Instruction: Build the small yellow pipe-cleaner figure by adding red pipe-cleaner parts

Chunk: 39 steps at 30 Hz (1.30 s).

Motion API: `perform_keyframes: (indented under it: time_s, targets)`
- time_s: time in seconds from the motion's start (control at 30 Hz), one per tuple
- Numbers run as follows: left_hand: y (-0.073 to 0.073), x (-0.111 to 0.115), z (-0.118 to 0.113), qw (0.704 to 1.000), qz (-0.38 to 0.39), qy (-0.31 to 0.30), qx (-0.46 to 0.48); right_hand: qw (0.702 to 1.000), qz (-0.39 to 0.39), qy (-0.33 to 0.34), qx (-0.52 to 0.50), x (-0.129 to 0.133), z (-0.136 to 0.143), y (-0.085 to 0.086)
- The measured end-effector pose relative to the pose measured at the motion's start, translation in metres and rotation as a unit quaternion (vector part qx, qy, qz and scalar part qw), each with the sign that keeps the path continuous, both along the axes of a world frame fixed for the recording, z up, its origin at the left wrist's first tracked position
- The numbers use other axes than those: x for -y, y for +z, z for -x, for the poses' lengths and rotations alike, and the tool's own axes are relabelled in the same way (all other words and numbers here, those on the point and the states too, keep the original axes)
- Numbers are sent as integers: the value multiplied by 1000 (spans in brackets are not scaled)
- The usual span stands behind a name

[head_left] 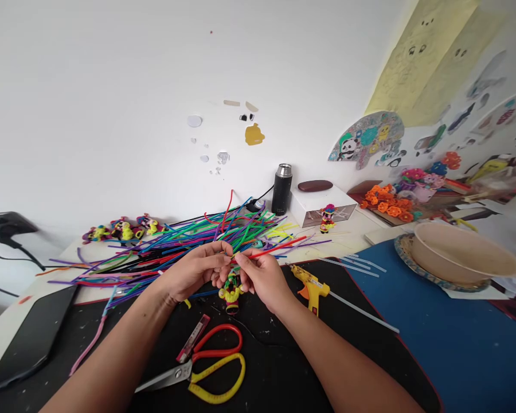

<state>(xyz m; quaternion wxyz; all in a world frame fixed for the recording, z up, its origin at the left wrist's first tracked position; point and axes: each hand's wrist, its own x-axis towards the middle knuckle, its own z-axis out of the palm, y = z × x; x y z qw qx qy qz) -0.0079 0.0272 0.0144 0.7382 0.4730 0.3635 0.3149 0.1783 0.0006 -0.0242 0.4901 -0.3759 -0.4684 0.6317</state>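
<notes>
We find one thin, fuzzy red stem (284, 246) at the right hand (261, 276), above the black mat (327, 355); its long axis runs left to right, rising slightly, with its free end pointing right and away from us. The right hand holds it pinched between thumb and fingers. The left hand (208, 268) is pinched narrow beside the stem's left end; what it grips is too small to tell. Just below the hands we count one yellow-and-green fuzzy figurine (231, 297). We also record one pair of scissors with red and yellow handles (217, 367), blades pointing left; one yellow glue gun (313, 287), nozzle toward upper left; one black flask (282, 190); one standing pink-topped figurine (327, 219); and three fuzzy figurines (126, 230) at back left, beside uncounted multicoloured stems (176, 244).
</notes>
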Motion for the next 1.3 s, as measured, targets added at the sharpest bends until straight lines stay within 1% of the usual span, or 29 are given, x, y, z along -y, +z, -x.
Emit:
perform_keyframes:
  time_s: [0.2, 0.5, 0.63, 0.77, 0.87, 1.07, 1.3]
  targets:
    - [-3, -8, 9, 1000, -10, -10, 17, 1000, 15, -21, -10, -2, -1, -1]
    - [-11, -15, 15, 1000, 2, 5, 24, 1000, 12, -22, -7, -1, 0, -4]
    - [-11, -14, 14, 1000, -12, 14, 12, 1000, 16, -21, -12, -1, 1, -5]
    - [-10, -14, 11, 998, -15, 46, 28, 1000, 16, -13, -15, 0, 1, -4]
    - [-10, -15, 11, 997, -17, 59, 37, 1000, 18, -11, -10, -1, 1, -2]
    - [-11, -14, 11, 997, -25, 60, 43, 1000, 21, -17, -10, 0, 1, -1]
    - [-10, -15, 12, 998, 1, 51, 45, 999, 23, -26, -30, -2, 1, -4]
